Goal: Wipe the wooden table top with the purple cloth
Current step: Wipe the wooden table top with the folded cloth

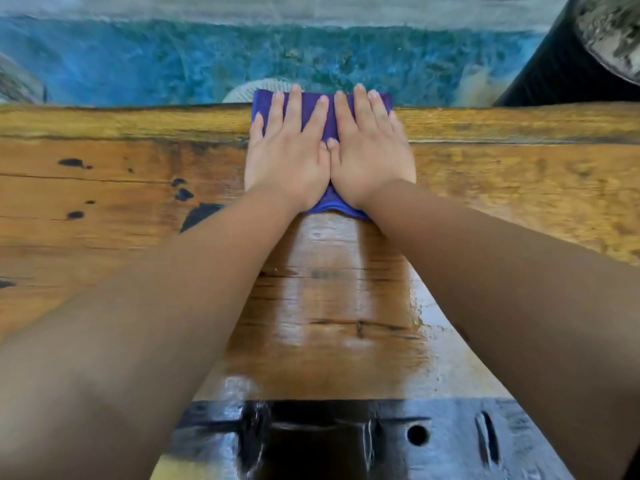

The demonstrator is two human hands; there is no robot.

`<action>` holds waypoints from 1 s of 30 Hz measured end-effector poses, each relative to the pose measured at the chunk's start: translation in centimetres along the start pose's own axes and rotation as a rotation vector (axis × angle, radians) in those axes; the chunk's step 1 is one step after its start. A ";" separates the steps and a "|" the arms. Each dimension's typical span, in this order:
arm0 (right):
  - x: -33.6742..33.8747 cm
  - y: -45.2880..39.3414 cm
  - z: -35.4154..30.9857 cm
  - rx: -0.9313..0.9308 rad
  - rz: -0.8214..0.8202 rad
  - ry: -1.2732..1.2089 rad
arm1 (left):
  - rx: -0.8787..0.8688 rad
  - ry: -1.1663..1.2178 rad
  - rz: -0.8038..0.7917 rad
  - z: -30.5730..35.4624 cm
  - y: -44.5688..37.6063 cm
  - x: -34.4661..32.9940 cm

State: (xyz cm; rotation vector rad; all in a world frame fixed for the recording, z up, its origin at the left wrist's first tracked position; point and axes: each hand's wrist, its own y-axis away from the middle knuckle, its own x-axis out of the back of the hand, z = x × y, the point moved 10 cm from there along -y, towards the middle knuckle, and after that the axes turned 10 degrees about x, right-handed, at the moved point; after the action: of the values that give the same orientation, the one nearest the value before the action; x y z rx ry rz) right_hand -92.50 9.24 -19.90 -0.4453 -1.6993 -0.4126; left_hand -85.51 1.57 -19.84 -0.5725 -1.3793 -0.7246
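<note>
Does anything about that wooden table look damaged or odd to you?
Yes. The wooden table top has black blotches left of the left hand, plus cracks along the grain. A wet, shiny streak runs back from the purple cloth.

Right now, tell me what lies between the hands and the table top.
Head view: the purple cloth lies flat under both hands, left hand and right hand, on the wooden table top.
</note>
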 end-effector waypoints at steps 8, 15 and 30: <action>0.3 -1.8 0.5 0.007 0.034 0.000 | -0.013 0.004 0.045 0.1 -1.8 0.3; -0.1 2.3 -0.9 0.037 0.009 0.029 | -0.014 -0.011 0.028 0.0 2.7 -0.3; -4.1 32.7 -10.5 0.006 -0.195 -0.012 | 0.002 -0.020 -0.194 -0.4 34.2 -3.0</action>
State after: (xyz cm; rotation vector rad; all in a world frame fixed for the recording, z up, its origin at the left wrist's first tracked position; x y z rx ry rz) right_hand -66.37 31.82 -21.41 -0.2792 -1.7621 -0.5470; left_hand -59.76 24.30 -21.13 -0.4491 -1.4677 -0.8755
